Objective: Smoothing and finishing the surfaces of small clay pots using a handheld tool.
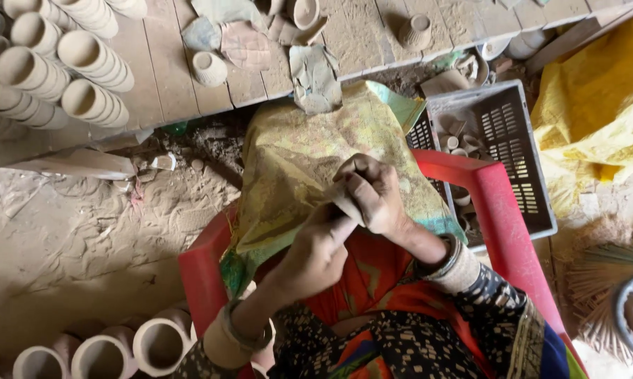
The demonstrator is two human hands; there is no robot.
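My right hand (374, 191) and my left hand (316, 253) meet over my lap, both closed around a small clay cup (344, 203) that is mostly hidden between the fingers. My left fingers press against the cup's side from below. A yellow-green patterned cloth (302, 151) covers my knees beneath the hands. I sit in a red plastic chair (502, 217). Both wrists carry bangles.
Stacks of unfired clay cups (84, 63) lie on wooden planks (162, 77) at the top left. Loose cups (209, 68) and cloth scraps sit further along. A grey plastic crate (513, 154) stands right. More cups (158, 344) line the bottom left. A yellow sheet (597, 105) and a broom (597, 281) lie right.
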